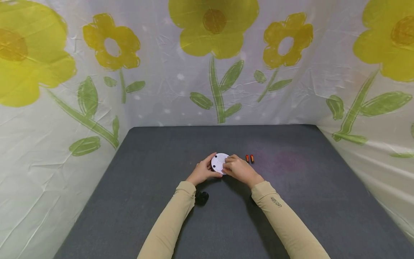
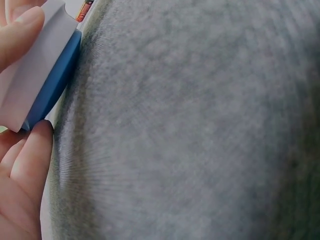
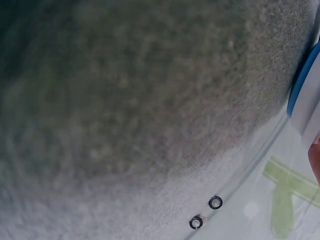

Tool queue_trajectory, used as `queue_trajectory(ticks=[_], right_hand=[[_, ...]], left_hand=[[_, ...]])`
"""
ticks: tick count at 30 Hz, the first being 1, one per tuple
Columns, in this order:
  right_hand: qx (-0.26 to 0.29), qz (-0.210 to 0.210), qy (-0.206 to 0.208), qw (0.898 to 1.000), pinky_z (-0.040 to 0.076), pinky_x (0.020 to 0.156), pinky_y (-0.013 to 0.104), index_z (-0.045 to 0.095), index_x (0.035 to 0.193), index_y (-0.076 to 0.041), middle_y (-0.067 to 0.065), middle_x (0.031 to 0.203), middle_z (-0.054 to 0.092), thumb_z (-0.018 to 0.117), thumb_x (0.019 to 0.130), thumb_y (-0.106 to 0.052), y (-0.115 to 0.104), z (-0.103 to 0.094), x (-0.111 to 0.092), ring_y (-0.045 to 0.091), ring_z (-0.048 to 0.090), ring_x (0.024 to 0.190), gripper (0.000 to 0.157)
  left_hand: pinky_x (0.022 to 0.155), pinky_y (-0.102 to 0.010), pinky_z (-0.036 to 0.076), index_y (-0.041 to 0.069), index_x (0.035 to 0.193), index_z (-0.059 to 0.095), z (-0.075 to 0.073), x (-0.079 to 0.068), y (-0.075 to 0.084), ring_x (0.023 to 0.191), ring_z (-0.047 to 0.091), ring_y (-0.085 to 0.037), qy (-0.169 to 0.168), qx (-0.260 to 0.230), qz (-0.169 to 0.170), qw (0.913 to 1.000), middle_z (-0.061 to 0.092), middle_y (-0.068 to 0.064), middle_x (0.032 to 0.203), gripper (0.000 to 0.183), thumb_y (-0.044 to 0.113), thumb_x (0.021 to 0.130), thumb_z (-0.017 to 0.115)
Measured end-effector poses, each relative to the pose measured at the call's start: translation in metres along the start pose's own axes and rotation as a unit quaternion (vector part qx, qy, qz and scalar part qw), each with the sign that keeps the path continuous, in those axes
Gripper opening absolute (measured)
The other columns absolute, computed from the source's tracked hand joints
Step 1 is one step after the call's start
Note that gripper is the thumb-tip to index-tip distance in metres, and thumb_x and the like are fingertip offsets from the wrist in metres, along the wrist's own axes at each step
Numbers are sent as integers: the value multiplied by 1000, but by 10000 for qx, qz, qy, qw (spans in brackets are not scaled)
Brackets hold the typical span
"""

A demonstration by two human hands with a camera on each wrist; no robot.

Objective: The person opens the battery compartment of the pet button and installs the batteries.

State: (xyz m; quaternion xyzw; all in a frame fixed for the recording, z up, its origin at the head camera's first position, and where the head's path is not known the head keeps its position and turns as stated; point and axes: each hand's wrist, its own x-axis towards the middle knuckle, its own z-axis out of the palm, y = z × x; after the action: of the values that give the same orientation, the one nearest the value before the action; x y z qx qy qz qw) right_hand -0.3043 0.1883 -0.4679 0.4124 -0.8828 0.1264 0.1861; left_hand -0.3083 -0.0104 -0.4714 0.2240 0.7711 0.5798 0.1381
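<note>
A round white device [image 1: 219,162] is held over the dark table, its white face up with a cluster of small holes and dark round feet. Its other side is blue, as the device [image 2: 37,75] shows in the left wrist view. My left hand [image 1: 203,171] grips it by the left edge, thumb along the near rim. Over its right part is my right hand [image 1: 238,169], with curled fingers at the white face, hiding that part. At the right edge of the right wrist view, a fingertip [image 3: 315,157] of mine meets the device's white side.
Two red and black batteries [image 1: 249,159] lie side by side just right of my right hand. A dark grey table [image 1: 155,154] spreads around, with flower-printed curtains [image 1: 155,108] behind and at both sides. A black object [image 1: 202,198] shows by my left wrist.
</note>
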Motion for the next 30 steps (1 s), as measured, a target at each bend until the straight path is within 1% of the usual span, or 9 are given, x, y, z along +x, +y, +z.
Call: queue_trajectory(ticks=[3, 6, 10, 12, 15, 19, 22, 26, 30], right_hand=[[-102, -69, -25, 9999, 50, 79, 38, 63, 71, -10, 7, 85, 64, 68, 83, -9, -1, 0, 0, 30, 58, 94, 13], [-152, -142, -54, 9998, 51, 76, 37, 56, 65, -11, 4, 74, 58, 66, 83, -7, -2, 0, -1, 30, 59, 91, 21], [-222, -228, -100, 9994, 51, 76, 35, 57, 66, -10, 3, 71, 56, 66, 83, -5, -3, 0, -1, 29, 59, 87, 20], [-276, -243, -118, 9993, 51, 76, 35, 59, 67, -9, 4, 74, 58, 67, 82, -6, -3, 0, -2, 28, 59, 87, 18], [-311, -283, -97, 9991, 51, 75, 35, 61, 68, -9, 4, 75, 59, 68, 81, -6, -4, -1, -2, 28, 60, 86, 15], [-383, -326, -45, 9987, 51, 73, 33, 61, 68, -9, 3, 72, 58, 69, 78, -5, -3, -1, -1, 27, 60, 83, 14], [-416, -362, 12, 9985, 50, 70, 33, 60, 66, -10, 2, 71, 56, 69, 77, -4, -2, 0, -1, 26, 59, 80, 15], [-289, -385, 47, 9988, 50, 69, 32, 59, 65, -10, 1, 69, 55, 69, 76, -3, 0, 2, 0, 26, 59, 78, 16], [-107, -328, 41, 9994, 50, 71, 33, 58, 66, -10, 0, 70, 57, 69, 76, -1, 2, 2, 0, 26, 59, 80, 17]], left_hand=[[94, -32, 42, 3, 146, 21, 0, 1, -3, 127, 38, -25, -44, -159, -27, 9999, 26, -21, 146, 90, 3, 75, 76], [94, -32, 41, 4, 147, 19, 1, 4, -8, 129, 34, -25, -93, -278, -70, 9995, 23, -19, 148, 91, 4, 76, 76], [94, -32, 41, 5, 147, 21, 4, 11, -22, 128, 36, -23, 51, -234, -126, 9996, 25, -17, 147, 92, 6, 75, 78], [94, -33, 42, 5, 147, 23, 6, 14, -27, 127, 37, -22, 155, -205, -127, 9996, 28, -17, 146, 92, 7, 74, 79], [94, -32, 42, 4, 146, 24, 9, 15, -25, 126, 39, -21, 250, -144, -141, 9995, 32, -17, 144, 91, 5, 73, 79], [94, -33, 42, 2, 146, 24, 9, 14, -19, 126, 40, -23, 239, -168, -174, 9994, 34, -18, 143, 90, 3, 73, 78], [95, -37, 41, 0, 145, 24, 8, 10, -9, 126, 40, -26, 175, -288, -192, 9992, 35, -21, 142, 88, 1, 74, 77], [97, -43, 38, -2, 144, 24, 5, 5, 4, 126, 39, -30, 44, -438, -197, 9988, 33, -24, 141, 86, -2, 75, 75], [98, -43, 38, -1, 144, 24, 3, 7, 3, 126, 39, -29, -23, -477, -242, 9986, 33, -24, 141, 86, -1, 75, 75]])
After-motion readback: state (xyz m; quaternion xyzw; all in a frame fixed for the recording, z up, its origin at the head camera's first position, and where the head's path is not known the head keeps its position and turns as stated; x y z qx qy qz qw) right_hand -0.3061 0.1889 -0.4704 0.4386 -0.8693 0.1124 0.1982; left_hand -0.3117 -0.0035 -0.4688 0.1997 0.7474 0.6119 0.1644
